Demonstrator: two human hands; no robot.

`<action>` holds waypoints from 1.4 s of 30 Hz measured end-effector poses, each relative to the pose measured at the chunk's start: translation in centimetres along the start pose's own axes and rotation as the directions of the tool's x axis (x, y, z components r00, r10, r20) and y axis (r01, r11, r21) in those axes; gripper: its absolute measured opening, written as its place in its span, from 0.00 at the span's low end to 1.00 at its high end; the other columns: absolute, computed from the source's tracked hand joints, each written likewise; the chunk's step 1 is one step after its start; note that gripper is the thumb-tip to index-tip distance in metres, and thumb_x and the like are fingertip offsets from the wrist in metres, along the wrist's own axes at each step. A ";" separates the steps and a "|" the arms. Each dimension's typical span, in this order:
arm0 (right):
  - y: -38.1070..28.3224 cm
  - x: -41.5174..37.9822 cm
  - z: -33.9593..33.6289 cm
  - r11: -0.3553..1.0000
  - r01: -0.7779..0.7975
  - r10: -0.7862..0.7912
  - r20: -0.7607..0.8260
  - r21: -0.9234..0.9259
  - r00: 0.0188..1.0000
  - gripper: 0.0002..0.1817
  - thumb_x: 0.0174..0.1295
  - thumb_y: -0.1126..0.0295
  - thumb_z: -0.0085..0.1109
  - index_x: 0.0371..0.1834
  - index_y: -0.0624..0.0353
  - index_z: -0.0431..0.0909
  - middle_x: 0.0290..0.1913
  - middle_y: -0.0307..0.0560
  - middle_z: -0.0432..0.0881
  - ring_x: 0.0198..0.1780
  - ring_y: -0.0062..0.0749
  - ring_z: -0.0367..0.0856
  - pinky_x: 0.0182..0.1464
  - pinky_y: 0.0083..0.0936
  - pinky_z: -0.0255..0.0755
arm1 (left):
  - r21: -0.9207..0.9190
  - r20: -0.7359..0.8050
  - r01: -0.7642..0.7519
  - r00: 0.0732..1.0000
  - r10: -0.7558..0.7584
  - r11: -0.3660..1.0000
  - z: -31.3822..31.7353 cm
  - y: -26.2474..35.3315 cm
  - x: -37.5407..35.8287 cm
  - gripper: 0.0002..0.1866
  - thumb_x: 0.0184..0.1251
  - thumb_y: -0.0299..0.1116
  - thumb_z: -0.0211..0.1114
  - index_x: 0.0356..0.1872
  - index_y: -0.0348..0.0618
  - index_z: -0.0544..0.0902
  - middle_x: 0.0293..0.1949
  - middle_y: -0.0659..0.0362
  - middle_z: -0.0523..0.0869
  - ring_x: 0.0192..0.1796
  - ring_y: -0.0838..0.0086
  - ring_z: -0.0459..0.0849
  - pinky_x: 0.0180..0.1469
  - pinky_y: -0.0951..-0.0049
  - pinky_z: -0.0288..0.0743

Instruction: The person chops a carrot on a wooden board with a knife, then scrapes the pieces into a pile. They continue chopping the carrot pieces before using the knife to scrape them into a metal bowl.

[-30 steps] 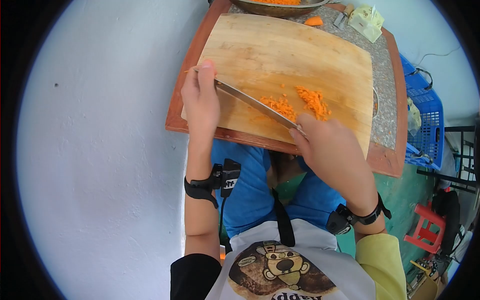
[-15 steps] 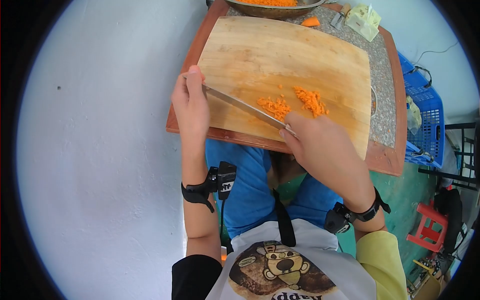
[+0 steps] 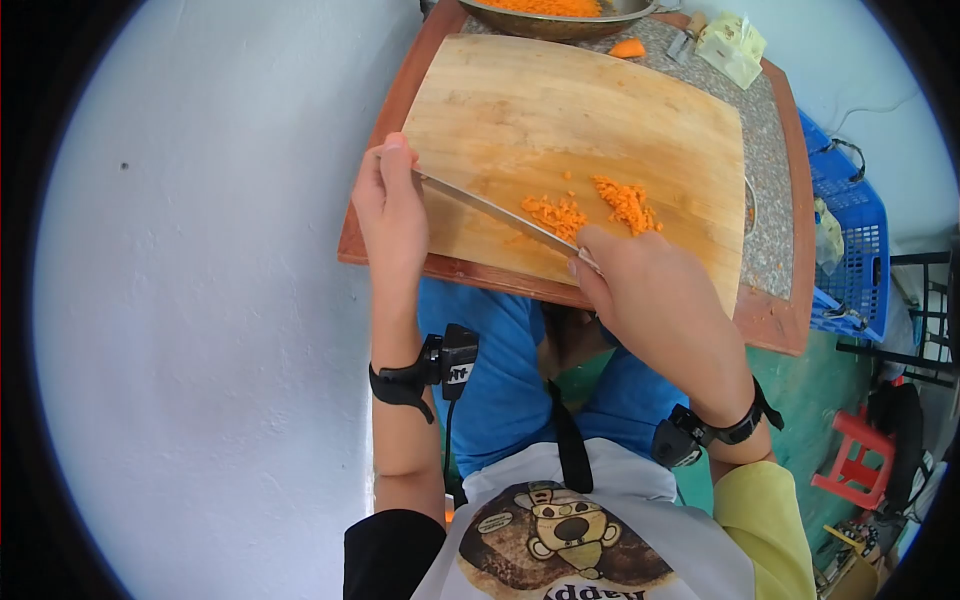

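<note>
A wide-bladed kitchen knife (image 3: 492, 209) is held slantwise over the near part of the wooden cutting board (image 3: 570, 105), its spine facing up toward me. My right hand (image 3: 650, 280) is wrapped round the handle end. At the far end of the blade my left hand (image 3: 397, 210) pinches the tip between thumb and fingers, by the board's left edge. Just beyond the blade lies a small heap of minced carrot (image 3: 555, 215). A second heap of minced carrot (image 3: 626, 204) sits to its right, near my right knuckles.
A metal bowl (image 3: 560, 26) of minced carrot stands behind the board. Beside it are a carrot piece (image 3: 628, 48), a grater-like metal tool (image 3: 682, 45) and a tissue pack (image 3: 731, 48). A blue crate (image 3: 858, 230) and a red stool (image 3: 855, 460) are at right; a wall (image 3: 200, 300) is at left.
Both hands and the knife keep nearly the same pose. The whole view has shifted slightly, so table and hands appear a little farther right. The carrot heaps look much the same.
</note>
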State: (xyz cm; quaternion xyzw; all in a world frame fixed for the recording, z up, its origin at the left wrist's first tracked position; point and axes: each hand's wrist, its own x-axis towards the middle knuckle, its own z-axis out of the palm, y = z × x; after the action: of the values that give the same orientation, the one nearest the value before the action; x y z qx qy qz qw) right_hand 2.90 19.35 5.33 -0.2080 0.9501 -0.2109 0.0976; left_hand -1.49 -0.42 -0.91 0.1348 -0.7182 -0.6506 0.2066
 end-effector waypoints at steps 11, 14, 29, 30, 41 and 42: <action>-0.5 1.0 2.1 0.999 0.048 -0.047 -0.169 0.003 0.984 0.10 0.58 0.65 0.48 0.27 0.61 0.72 0.21 0.56 0.75 0.28 0.50 0.76 0.32 0.41 0.70 | 0.093 -0.041 -0.098 0.994 0.103 0.991 -0.7 -2.5 2.5 0.19 0.67 0.44 0.48 0.23 0.40 0.71 0.22 0.66 0.67 0.26 0.85 0.62 0.28 0.83 0.57; -1.5 1.3 2.0 0.998 0.055 -0.058 -0.123 -0.026 0.991 0.10 0.58 0.66 0.48 0.27 0.62 0.71 0.21 0.55 0.75 0.29 0.50 0.77 0.33 0.41 0.71 | -0.053 -0.069 -0.040 0.997 0.037 0.998 -1.0 -2.2 2.8 0.18 0.66 0.43 0.49 0.22 0.42 0.70 0.20 0.66 0.67 0.22 0.85 0.64 0.23 0.82 0.58; 4.2 -1.7 -0.3 1.000 -0.010 0.007 -0.142 -0.025 0.990 0.08 0.56 0.67 0.51 0.27 0.60 0.73 0.20 0.55 0.75 0.27 0.50 0.76 0.31 0.42 0.69 | 0.096 0.151 -0.020 0.989 0.005 0.995 2.8 -0.6 -1.1 0.19 0.69 0.45 0.46 0.26 0.40 0.71 0.25 0.61 0.72 0.22 0.80 0.69 0.24 0.80 0.64; 3.8 -1.3 0.0 1.000 -0.007 0.005 -0.147 -0.018 0.989 0.08 0.56 0.67 0.51 0.27 0.60 0.73 0.20 0.55 0.75 0.27 0.50 0.76 0.31 0.42 0.69 | 0.078 0.110 -0.015 0.994 0.006 0.997 2.7 -0.7 -0.7 0.19 0.69 0.46 0.46 0.26 0.40 0.71 0.26 0.61 0.72 0.22 0.80 0.69 0.25 0.80 0.64; 3.4 -0.8 -0.9 0.998 0.013 -0.008 -0.089 0.060 0.996 0.09 0.57 0.67 0.50 0.26 0.61 0.72 0.20 0.56 0.75 0.26 0.51 0.75 0.30 0.42 0.68 | 0.123 0.145 0.006 0.989 -0.024 0.992 2.5 1.1 0.1 0.21 0.68 0.48 0.45 0.25 0.41 0.69 0.27 0.61 0.70 0.21 0.79 0.68 0.25 0.79 0.63; 3.6 -0.8 -0.9 0.998 0.012 -0.007 -0.083 0.056 0.997 0.09 0.57 0.67 0.50 0.26 0.61 0.72 0.20 0.56 0.75 0.26 0.51 0.75 0.30 0.42 0.68 | 0.127 0.145 -0.004 0.989 -0.014 0.992 2.7 0.9 -0.1 0.21 0.68 0.48 0.45 0.25 0.41 0.69 0.26 0.61 0.70 0.21 0.79 0.68 0.25 0.80 0.63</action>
State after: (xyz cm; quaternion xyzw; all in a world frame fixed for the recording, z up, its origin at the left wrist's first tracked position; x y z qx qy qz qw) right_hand 2.12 22.97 4.61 -0.2007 0.9461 -0.2465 0.0629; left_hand -2.58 2.09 -0.18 0.1014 -0.7709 -0.6123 0.1430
